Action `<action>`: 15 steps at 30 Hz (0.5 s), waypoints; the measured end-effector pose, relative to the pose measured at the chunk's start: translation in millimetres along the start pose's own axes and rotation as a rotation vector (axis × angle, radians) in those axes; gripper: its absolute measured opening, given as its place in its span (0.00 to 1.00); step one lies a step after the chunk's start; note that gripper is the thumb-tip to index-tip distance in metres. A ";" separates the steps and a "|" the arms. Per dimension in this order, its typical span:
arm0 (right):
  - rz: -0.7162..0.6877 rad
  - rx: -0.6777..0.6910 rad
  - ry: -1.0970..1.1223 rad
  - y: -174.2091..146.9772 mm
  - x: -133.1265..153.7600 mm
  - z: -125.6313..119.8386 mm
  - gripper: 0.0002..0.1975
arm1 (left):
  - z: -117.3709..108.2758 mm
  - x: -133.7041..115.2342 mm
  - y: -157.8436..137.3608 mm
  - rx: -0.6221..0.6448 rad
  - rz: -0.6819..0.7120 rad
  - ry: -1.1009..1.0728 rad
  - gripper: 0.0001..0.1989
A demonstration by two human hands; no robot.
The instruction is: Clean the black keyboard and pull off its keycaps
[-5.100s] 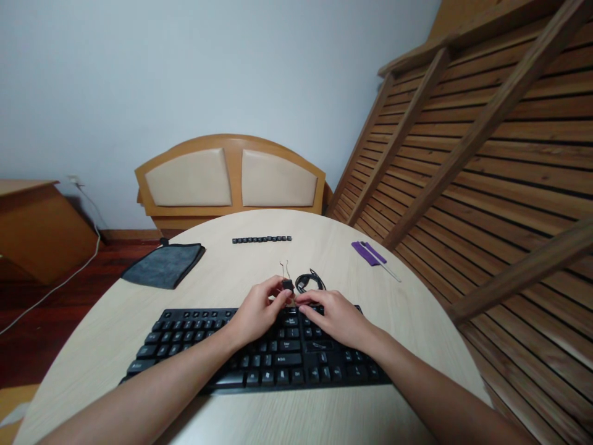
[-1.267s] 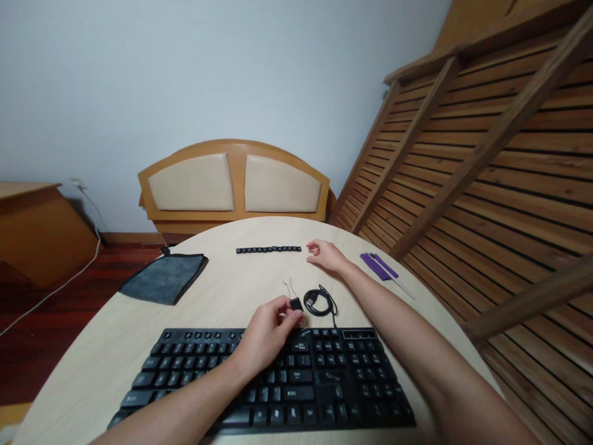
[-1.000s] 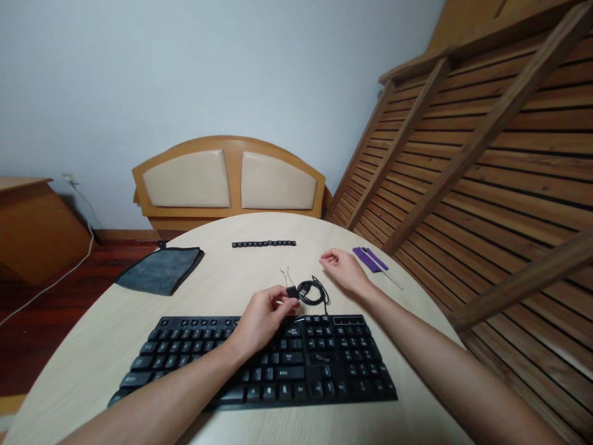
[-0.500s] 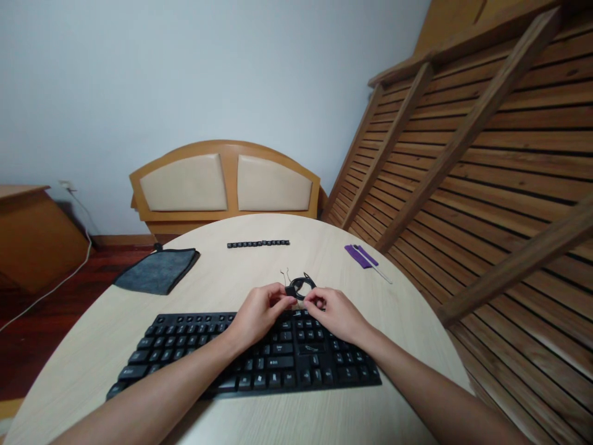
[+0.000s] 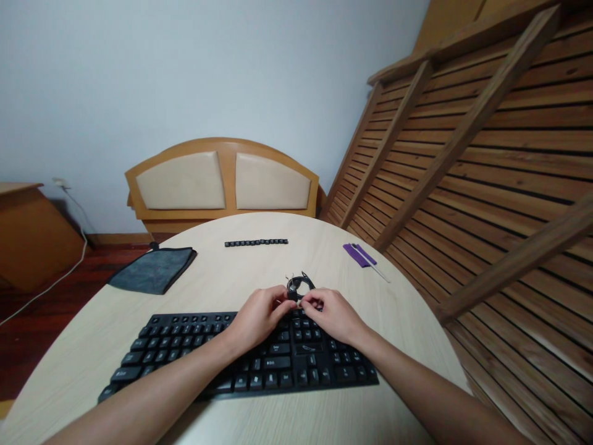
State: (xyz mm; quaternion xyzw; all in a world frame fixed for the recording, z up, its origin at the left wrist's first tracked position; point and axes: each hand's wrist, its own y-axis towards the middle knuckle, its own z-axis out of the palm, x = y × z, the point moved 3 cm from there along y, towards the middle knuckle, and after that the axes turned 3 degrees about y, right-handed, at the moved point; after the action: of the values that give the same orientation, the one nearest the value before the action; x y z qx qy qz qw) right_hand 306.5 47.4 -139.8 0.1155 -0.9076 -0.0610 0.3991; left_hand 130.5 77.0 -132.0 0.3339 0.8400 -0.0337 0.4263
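Note:
A black keyboard (image 5: 185,349) lies on the round pale wooden table (image 5: 231,275) in front of me. My left hand (image 5: 257,318) rests over its top row and pinches a small black keycap puller (image 5: 291,292) with thin wire loops. My right hand (image 5: 331,312) meets it from the right, thumb and forefinger closed at the same tool. What lies under the fingertips is hidden. A coiled black cable (image 5: 304,282) sits just behind the puller. A row of several loose black keycaps (image 5: 256,243) is lined up further back.
A folded dark grey cloth (image 5: 152,269) lies at the table's left rear. A purple-handled tool (image 5: 359,254) lies at the right rear. A padded wooden chair (image 5: 222,182) stands behind the table. A slatted wooden frame (image 5: 463,154) leans along the right.
My right hand was out at the end of the keycap row, then came back to the keyboard's top edge beside my left hand. The left hand kept hold of the puller.

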 end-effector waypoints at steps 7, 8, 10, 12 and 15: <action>-0.040 0.032 0.016 0.7 0.9 -1.3 0.10 | 2.1 -1.4 -1.9 -0.020 -0.015 -0.073 0.10; -0.049 0.044 0.007 0.3 1.7 -1.5 0.10 | 2.5 0.1 -1.8 -0.022 -0.030 -0.098 0.10; -0.057 0.060 -0.028 -0.5 3.2 -1.6 0.08 | 4.0 3.7 -1.4 -0.021 -0.056 -0.145 0.10; -0.047 0.069 -0.061 -1.3 4.5 -1.2 0.07 | 6.4 8.6 -0.3 -0.013 -0.073 -0.220 0.10; -0.041 0.086 -0.053 -1.5 6.2 0.0 0.08 | 10.2 18.7 2.7 -0.010 -0.106 -0.400 0.12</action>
State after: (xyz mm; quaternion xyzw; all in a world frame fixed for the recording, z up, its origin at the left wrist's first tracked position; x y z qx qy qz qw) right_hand 302.8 44.4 -135.7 0.1495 -0.9170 -0.0333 0.3683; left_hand 131.4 85.6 -151.7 0.2736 0.7552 -0.1177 0.5839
